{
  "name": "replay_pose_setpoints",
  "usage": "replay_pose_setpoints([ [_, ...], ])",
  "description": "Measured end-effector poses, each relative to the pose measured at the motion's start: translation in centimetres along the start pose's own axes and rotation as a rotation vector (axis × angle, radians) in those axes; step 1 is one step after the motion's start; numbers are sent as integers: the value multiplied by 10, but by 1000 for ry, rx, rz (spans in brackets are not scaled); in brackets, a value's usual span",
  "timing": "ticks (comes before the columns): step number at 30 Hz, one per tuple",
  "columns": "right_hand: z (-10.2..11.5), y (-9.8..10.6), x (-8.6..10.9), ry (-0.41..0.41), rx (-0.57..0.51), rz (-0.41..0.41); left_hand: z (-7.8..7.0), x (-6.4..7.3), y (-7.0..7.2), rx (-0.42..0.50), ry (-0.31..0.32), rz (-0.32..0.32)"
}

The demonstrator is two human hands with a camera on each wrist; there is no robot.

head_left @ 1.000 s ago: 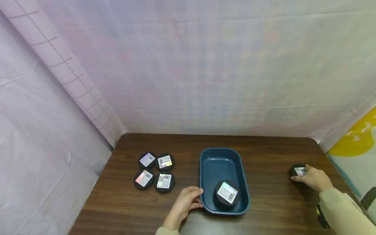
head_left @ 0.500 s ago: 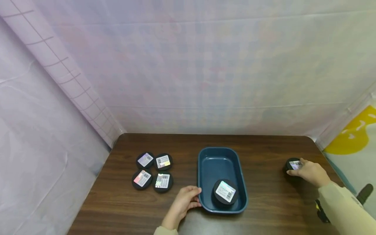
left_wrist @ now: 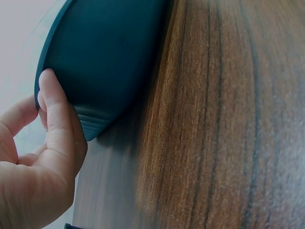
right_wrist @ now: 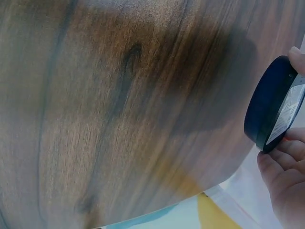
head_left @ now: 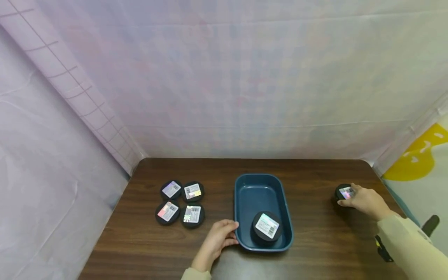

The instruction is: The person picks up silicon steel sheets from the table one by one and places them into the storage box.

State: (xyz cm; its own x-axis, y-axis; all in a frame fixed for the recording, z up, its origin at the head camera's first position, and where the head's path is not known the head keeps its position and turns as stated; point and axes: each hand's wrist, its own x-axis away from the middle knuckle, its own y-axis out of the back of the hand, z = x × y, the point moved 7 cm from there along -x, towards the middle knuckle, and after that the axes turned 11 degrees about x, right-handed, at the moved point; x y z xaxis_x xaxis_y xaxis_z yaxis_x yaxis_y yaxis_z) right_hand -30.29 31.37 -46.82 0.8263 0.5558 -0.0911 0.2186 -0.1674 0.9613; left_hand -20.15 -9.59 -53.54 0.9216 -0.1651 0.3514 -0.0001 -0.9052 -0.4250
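My left hand pinches the left rim of a dark blue rectangular tray near its front corner; the left wrist view shows thumb and fingers on either side of that rim. Inside the tray's front part lies a round black container with a white barcode label facing up. Off to the right, my right hand grips another flat round black container by its sides. In the right wrist view this held container shows its dark side and part of its label. Whether it touches the table cannot be told.
Several more labelled black round containers lie grouped at the left of the wooden table. A pale cloth hangs behind the table's back edge, and another stands along the left side.
My right hand has moved left and back with the black container in it. My left hand keeps its hold on the tray rim. The head view has shifted slightly.
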Motion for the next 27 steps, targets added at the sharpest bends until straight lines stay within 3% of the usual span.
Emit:
replay_pose_setpoints([
  [3,-4,-2,-2,-71,-81,72,-1,0,0,4,2,3],
  [7,-15,-9,-2,-298,-260,212,-1,1,0,7,2,5],
  [9,-16,-9,-2,-322,-282,229,-1,1,0,7,0,3],
  [18,-12,-3,-3,-325,-302,247,1,-1,1,14,0,11],
  [27,-3,12,-10,-290,-278,203,1,-1,1,17,-2,17],
])
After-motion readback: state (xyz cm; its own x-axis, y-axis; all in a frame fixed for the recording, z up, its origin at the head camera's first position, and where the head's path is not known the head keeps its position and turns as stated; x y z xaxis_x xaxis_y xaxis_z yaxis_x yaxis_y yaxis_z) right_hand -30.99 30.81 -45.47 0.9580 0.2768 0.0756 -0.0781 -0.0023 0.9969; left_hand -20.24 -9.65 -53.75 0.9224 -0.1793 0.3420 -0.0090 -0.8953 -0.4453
